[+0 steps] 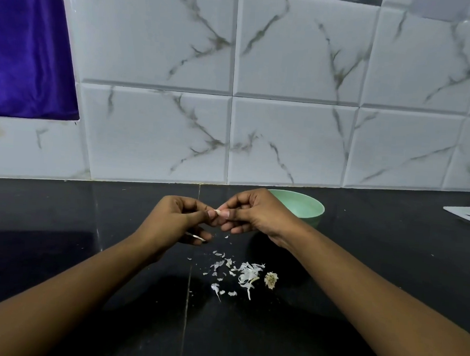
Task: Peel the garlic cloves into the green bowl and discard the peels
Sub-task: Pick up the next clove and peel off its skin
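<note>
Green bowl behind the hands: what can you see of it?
The green bowl is pale mint, round, smooth and matt, perhaps plastic. It stands upright on the dark countertop near the tiled wall. The right hand hides its left side; whether they touch is unclear. The visible inner wall is bare.

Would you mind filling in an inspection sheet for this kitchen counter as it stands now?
Surface: dark glossy counter, with a seam running front to back.
Job's things: garlic clove held above the counter; green bowl behind the right hand, its inside partly hidden; peels scattered on the counter below the hands.
Clutter: dry root stub beside the peels; white flat object at the right edge, cut off.
Grippers: left hand and right hand both pinch the clove with curled fingers.
Cables: nothing seen.
Surroundings: marbled white wall tiles; purple cloth at upper left.
</note>
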Tool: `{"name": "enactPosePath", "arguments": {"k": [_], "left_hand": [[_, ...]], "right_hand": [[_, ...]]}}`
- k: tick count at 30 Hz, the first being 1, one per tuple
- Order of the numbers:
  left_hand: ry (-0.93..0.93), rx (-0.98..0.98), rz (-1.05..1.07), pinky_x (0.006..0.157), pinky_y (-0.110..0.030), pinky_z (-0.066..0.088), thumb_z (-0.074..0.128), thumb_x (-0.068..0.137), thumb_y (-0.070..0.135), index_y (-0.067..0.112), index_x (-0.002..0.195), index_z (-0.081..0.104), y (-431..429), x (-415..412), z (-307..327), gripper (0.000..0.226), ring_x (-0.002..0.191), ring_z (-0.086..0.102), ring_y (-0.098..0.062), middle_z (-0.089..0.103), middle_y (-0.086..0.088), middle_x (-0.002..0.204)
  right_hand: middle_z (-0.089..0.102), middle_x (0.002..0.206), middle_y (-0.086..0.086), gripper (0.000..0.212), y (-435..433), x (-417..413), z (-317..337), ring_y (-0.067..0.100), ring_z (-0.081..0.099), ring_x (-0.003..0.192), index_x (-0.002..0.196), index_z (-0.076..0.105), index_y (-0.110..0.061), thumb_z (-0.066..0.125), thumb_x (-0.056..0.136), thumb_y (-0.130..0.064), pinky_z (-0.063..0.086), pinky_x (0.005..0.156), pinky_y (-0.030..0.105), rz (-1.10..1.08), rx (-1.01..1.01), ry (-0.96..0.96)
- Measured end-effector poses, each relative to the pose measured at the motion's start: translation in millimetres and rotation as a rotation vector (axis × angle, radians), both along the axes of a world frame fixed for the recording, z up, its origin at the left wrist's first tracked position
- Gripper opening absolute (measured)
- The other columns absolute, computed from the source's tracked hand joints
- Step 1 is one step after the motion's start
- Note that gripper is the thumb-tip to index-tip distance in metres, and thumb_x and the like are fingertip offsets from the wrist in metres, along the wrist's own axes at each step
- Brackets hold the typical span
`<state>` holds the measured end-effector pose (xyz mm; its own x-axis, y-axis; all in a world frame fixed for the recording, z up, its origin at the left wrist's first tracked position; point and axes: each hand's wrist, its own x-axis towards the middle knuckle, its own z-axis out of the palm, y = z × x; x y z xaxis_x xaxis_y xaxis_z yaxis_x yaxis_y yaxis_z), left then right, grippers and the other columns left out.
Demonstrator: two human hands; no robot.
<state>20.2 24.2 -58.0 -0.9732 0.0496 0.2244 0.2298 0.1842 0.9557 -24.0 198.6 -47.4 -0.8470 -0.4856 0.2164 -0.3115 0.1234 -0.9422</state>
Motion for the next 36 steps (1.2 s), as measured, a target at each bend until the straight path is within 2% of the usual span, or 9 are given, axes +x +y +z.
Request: {"name": "enactPosePath", "arguments": {"k": [10, 14, 19, 22, 24, 27, 30, 33, 36], "left_hand": [[0.072, -0.172, 0.079, 0.05, -0.025, 0.053, 0.062, 0.087, 0.003, -0.001, 0.075, 0.068, 1.4, -1.0, -5.7, 0.014, 0.048, 0.064, -0.016, 0.071, -0.014, 0.071], [0.041, -0.116, 0.084, 0.048, -0.023, 0.051, 0.058, 0.088, 0.001, 0.003, 0.068, 0.067, 1.5, -1.2, -6.6, 0.022, 0.047, 0.063, -0.015, 0.071, -0.01, 0.068], [-0.022, -0.072, 0.048, 0.047, -0.022, 0.05, 0.055, 0.091, 0.004, 0.005, 0.078, 0.068, 0.9, -3.5, -6.4, 0.019, 0.05, 0.065, -0.013, 0.072, -0.004, 0.069], [0.001, -0.161, 0.051, 0.047, -0.022, 0.048, 0.062, 0.088, 0.005, 0.008, 0.085, 0.068, -2.1, -3.9, -5.0, 0.007, 0.054, 0.067, -0.012, 0.072, -0.002, 0.07], [0.023, -0.27, 0.072, 0.045, -0.022, 0.046, 0.068, 0.084, 0.005, 0.014, 0.089, 0.068, -5.4, -4.7, -5.6, 0.01, 0.056, 0.067, -0.012, 0.069, 0.001, 0.07], [0.044, -0.514, 0.096, 0.042, -0.022, 0.044, 0.069, 0.082, 0.008, 0.019, 0.084, 0.069, -8.4, -8.3, -6.6, 0.011, 0.054, 0.067, -0.01, 0.071, 0.002, 0.072], [0.082, -0.753, 0.079, 0.045, -0.017, 0.043, 0.073, 0.08, 0.019, 0.022, 0.078, 0.071, -9.7, -11.4, -6.2, 0.005, 0.058, 0.068, -0.008, 0.073, 0.002, 0.074], [0.1, -0.882, 0.087, 0.053, -0.02, 0.043, 0.074, 0.078, 0.028, 0.026, 0.079, 0.07, -11.5, -12.1, -5.3, 0.004, 0.06, 0.066, -0.001, 0.072, 0.008, 0.075], [0.088, -0.939, 0.077, 0.06, -0.023, 0.048, 0.074, 0.077, 0.03, 0.029, 0.083, 0.072, -11.8, -13.3, -6.4, 0.007, 0.063, 0.06, -0.001, 0.067, 0.013, 0.072]], "right_hand": [[0.064, 0.069, 0.005, 0.013, 0.6, 2.4, 0.6, 0.006, 0.063, 0.056, 0.098, 0.065, 0.006, 0.063, 0.087, -0.001, 0.054, 0.06, 0.019, 0.021, 0.2, 0.084], [0.065, 0.064, 0.0, 0.005, -0.8, 1.9, -1.1, 0.005, 0.063, 0.056, 0.088, 0.065, -0.003, 0.062, 0.087, 0.001, 0.055, 0.06, 0.018, 0.042, 0.186, 0.075], [0.066, 0.064, 0.0, 0.01, 3.6, -2.1, -2.0, 0.006, 0.065, 0.058, 0.085, 0.064, -0.007, 0.063, 0.085, 0.002, 0.057, 0.06, 0.02, 0.028, 0.116, -0.008], [0.064, 0.071, 0.002, 0.014, 7.5, -4.0, 0.2, 0.007, 0.064, 0.063, 0.085, 0.065, -0.008, 0.065, 0.083, 0.005, 0.058, 0.062, 0.022, 0.012, 0.11, -0.028], [0.063, 0.074, 0.003, 0.015, 8.5, -5.5, 0.6, 0.007, 0.062, 0.065, 0.085, 0.065, -0.008, 0.066, 0.081, 0.006, 0.057, 0.062, 0.021, -0.026, 0.135, 0.004], [0.063, 0.069, -0.002, 0.012, 6.8, -6.3, -0.6, 0.007, 0.06, 0.064, 0.086, 0.068, -0.007, 0.068, 0.081, 0.004, 0.057, 0.063, 0.021, -0.13, 0.309, 0.155], [0.061, 0.065, -0.009, 0.008, 5.4, -4.9, 1.3, 0.001, 0.055, 0.058, 0.087, 0.072, -0.013, 0.071, 0.081, -0.007, 0.046, 0.064, 0.02, -0.251, 0.593, 0.494], [0.067, 0.09, -0.002, 0.012, 3.6, -4.0, 3.3, 0.007, 0.056, 0.078, 0.095, 0.072, -0.015, 0.064, 0.086, -0.012, 0.03, 0.067, 0.018, -0.355, 0.782, 0.768], [0.059, 0.105, 0.01, 0.019, -4.6, -3.8, -11.6, 0.027, 0.057, 0.099, 0.104, 0.066, -0.01, 0.053, 0.09, -0.011, 0.035, 0.07, 0.03, -0.282, 1.097, 0.941]]}}
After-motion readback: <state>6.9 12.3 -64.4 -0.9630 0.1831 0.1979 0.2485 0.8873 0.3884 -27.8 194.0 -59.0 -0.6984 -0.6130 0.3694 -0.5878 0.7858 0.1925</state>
